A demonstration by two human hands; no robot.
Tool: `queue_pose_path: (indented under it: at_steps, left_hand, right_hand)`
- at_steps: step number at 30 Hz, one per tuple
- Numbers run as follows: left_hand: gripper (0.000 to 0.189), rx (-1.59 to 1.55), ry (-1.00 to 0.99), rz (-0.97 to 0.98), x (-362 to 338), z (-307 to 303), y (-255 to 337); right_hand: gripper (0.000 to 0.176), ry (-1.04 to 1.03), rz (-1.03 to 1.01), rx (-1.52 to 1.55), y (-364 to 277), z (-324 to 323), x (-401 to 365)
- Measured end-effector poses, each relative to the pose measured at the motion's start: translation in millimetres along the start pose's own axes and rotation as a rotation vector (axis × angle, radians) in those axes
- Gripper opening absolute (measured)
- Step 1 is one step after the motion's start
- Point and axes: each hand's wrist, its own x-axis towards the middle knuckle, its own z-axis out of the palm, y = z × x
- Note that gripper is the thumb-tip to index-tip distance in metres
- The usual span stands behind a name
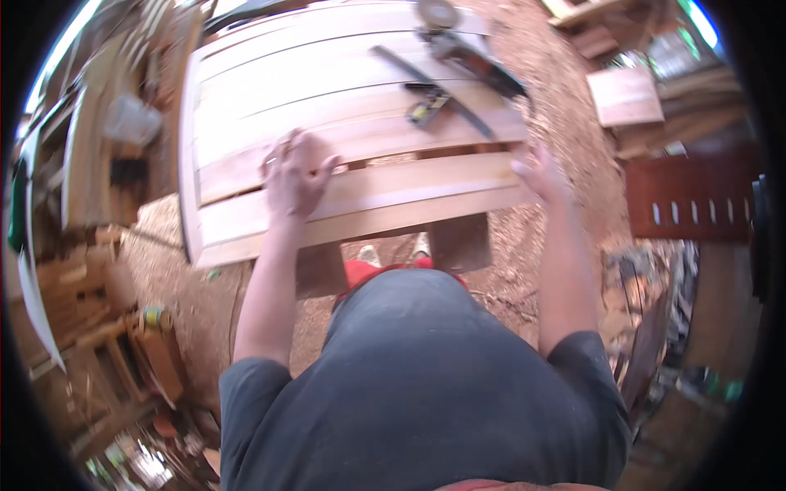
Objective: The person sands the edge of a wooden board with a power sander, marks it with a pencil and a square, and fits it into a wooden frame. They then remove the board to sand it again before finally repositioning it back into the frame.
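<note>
A panel of pale wooden planks [270, 94] lies in front of me, with a gap before its nearest plank [409, 182]. My left hand [296, 184] is over the near planks, its fingers and thumb curved around a small wooden block [309, 153]; blur hides the exact grip. At the panel's right end, my right hand [542, 173] grips the end of the near plank, thumb on top and fingers along the edge. Between and beyond my hands, a combination square [434, 94] rests on the planks. Behind it lies an angle grinder [471, 57] with a round disc.
Dark supports [458, 243] stand under the panel's near edge. Wood shavings [565, 90] cover the ground. Stacked timber [90, 155] lines the left side, with a whitish container [133, 120] on it. A reddish-brown wooden piece with slots [692, 196] is at right.
</note>
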Motion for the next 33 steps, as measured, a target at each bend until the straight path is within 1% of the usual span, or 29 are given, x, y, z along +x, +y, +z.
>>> queue_pose_path:
  at_steps: [1,3,5,8,11,14,16,20,23,25,26,27,28,30,32,33]
  left_hand:
    - [0.077,0.032,0.015,0.003,0,6,-3]
    - [0.079,0.035,0.024,0.017,1,6,0]
    - [0.082,0.051,0.008,0.004,0,4,3]
    - [0.084,0.080,-0.003,-0.007,0,2,7]
    - [0.085,0.098,-0.012,0.000,1,2,7]
    - [0.083,0.112,0.005,0.015,0,1,8]
    - [0.079,0.120,0.027,0.026,-1,1,9]
    - [0.065,0.124,0.072,-0.005,-1,6,9]
    - [0.053,0.111,0.139,-0.004,4,10,11]
    - [0.046,0.117,0.188,0.005,8,14,6]
    - [0.048,0.131,0.074,-0.046,9,3,14]
    - [0.049,0.107,0.118,-0.017,9,3,13]
    - [0.050,0.121,0.088,-0.060,7,1,15]
    - [0.054,0.086,0.045,-0.091,8,-6,16]
    - [0.055,0.052,0.042,-0.091,8,-7,15]
    - [0.050,0.062,0.083,-0.076,10,2,10]
  right_hand:
    - [0.103,0.049,-0.008,0.021,6,5,9]
    - [0.102,0.096,0.033,0.225,9,15,25]
    - [0.090,0.120,-0.055,0.551,26,40,39]
    - [0.081,0.318,-0.119,0.142,23,51,37]
    - [0.076,0.250,-0.132,0.234,1,38,17]
    - [0.073,0.178,-0.053,0.416,16,39,19]
    - [0.070,0.198,-0.070,0.419,17,39,16]
    - [0.061,0.191,-0.103,0.364,24,36,11]
    - [0.054,0.202,-0.168,0.428,11,34,1]
    - [0.048,0.190,-0.221,0.249,47,44,27]
    - [0.048,0.137,-0.145,0.326,27,38,13]
    - [0.049,0.219,-0.244,0.294,18,39,7]
    - [0.049,0.266,-0.272,0.150,36,41,19]
    - [0.060,0.178,-0.183,0.137,27,35,14]
    - [0.055,0.291,-0.263,0.033,43,42,26]
    - [0.050,0.235,-0.247,0.036,35,36,21]
